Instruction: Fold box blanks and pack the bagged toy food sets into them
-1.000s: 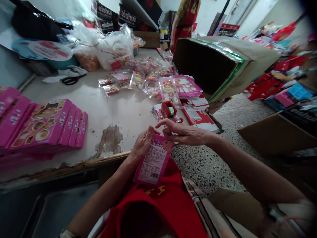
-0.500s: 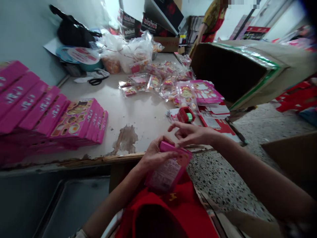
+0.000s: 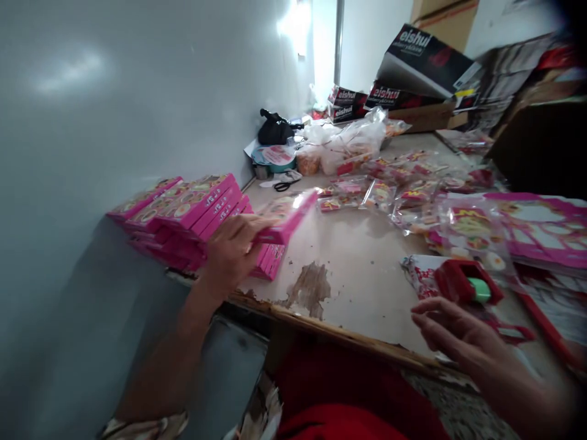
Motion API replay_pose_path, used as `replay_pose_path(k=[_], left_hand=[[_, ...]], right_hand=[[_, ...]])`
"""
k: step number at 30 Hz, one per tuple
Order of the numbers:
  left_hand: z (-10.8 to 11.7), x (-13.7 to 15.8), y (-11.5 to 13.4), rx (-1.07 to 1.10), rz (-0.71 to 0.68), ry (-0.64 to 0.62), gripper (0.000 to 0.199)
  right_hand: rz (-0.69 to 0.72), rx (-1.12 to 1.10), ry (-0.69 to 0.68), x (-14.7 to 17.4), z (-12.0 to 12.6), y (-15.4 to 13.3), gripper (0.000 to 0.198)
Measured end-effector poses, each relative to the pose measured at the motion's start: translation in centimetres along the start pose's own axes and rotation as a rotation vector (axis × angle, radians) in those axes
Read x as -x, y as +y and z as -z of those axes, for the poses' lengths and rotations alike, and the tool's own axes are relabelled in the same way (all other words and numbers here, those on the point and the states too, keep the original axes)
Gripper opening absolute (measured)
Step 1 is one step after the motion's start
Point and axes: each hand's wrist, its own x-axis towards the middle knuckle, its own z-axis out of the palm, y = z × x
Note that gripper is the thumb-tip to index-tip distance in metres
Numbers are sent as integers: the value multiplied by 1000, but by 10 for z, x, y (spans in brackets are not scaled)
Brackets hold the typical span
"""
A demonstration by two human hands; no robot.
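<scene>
Gripped in my left hand (image 3: 232,253) is a flat pink printed box (image 3: 290,219), tilted and slightly blurred. It is held just above and to the right of the stacked pink boxes (image 3: 197,205), and part of the stack is hidden behind my hand. My right hand (image 3: 472,339) holds nothing; its fingers are stretched out and a little apart near the table's front edge. Just beyond those fingers is a red tape dispenser (image 3: 452,281) with a roll of green tape. A red-handled tool (image 3: 513,333) lies partly behind that hand.
Clear packets (image 3: 378,195) are spread over the table's middle and back. Flat pink printed cards (image 3: 541,226) are piled at right. Black-handled scissors (image 3: 285,185) lie near filled plastic bags (image 3: 339,146). Black cartons (image 3: 417,61) stand at the back; a wall (image 3: 137,91) closes the left.
My left hand has carried the pink box from my lap over to the stack at left. My right hand has come away from the box. The view has turned left.
</scene>
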Motion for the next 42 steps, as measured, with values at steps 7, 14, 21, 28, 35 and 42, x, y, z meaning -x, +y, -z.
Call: replay_pose_path(k=[7, 14, 21, 28, 35, 42], left_hand=[[-38, 89, -56, -252, 197, -218, 68], [-100, 71, 50, 17, 54, -210, 72], [-192, 26, 108, 134, -280, -858, 53], [-210, 18, 79, 174, -209, -872, 41], [-250, -118, 197, 834, -214, -306, 22], [-322, -229, 302, 968, -696, -672, 15]], right_hand=[[6, 20, -223, 12, -38, 50, 35], [-1, 283, -23, 28, -50, 44, 12], [-14, 39, -251, 42, -31, 46, 29], [-57, -336, 24, 46, 117, 22, 32], [-134, 366, 826, -99, 286, 19, 49], [-300, 540, 716, -182, 313, 54, 104]])
